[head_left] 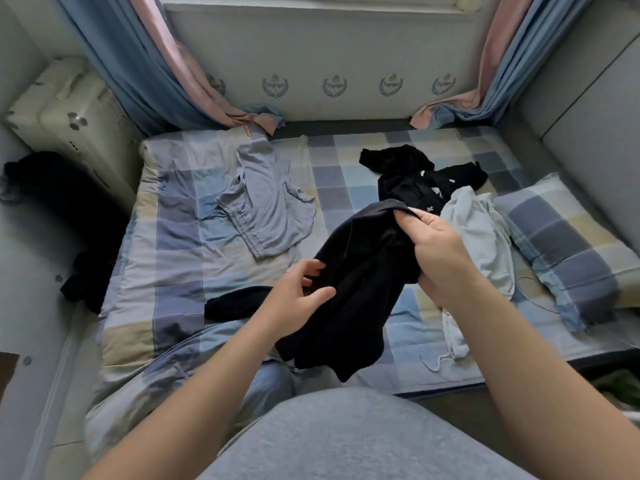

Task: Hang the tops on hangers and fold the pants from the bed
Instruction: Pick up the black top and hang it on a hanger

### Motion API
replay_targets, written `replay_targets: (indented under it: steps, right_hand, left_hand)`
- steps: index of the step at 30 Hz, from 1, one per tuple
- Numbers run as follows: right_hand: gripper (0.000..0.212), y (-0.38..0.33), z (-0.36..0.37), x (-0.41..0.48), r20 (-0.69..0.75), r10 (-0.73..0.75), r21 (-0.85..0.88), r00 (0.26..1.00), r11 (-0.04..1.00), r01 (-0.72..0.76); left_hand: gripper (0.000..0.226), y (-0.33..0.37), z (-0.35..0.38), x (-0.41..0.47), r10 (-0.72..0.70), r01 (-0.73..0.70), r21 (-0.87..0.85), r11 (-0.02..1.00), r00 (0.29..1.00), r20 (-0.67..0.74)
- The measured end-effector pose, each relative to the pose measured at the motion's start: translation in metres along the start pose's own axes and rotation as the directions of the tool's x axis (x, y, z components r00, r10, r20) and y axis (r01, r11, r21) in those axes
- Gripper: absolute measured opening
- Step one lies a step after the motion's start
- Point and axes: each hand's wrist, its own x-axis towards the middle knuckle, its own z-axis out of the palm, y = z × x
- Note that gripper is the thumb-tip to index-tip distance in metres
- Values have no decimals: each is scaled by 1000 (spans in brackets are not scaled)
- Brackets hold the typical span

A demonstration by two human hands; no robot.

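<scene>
Off the left edge of the bed (180, 258) lie two dark heaps (86, 282); what they are cannot be told. On the bed, far left, one pair of grey pants (266, 206) lies flat with its waistband toward the near side, well apart from both hands.

In the middle, the left hand (298, 299) pinches a fold of the black garment (363, 282), thumb on top and fingers curled under. The garment's long axis runs from far right down to the near edge, and one limb trails left onto the sheet. The right hand (436, 247) grasps its bunched upper edge, higher and farther than the left. Top or pants cannot yet be told, so the next move probably turns on spreading it out along that axis. The right hand holds the end to lift by.

Farther right, one black top (415, 181) with white marks lies crumpled, and one pale garment (478, 237) lies just beside the right hand, then a pillow (561, 237).

The count is four garments on or over the bed, one of them held. No hangers show.
</scene>
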Motion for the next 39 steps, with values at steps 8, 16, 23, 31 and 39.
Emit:
replay_targets:
  steps: [8,16,23,31,39]
  right_hand:
    - [29,10,-72,-63,-354,101,190,930,981,-35]
    - [30,40,-149,-157,-657,217,342,722,939,29]
    - [20,88,-219,-262,-836,294,309,463,950,-45]
    - [11,168,-270,-399,-756,431,225,492,878,-422]
    - [29,194,-284,-495,-720,95,47,688,995,-88]
  left_hand:
    - [39,6,72,34,22,-140,345,928,945,326]
    - [16,27,188,7,24,-340,353,872,748,663]
    - [24,92,249,-15,-9,-37,85,996,873,488]
    - [24,179,355,-116,167,-227,-36,973,591,789]
    - [27,225,452,-252,138,-353,-51,934,223,965]
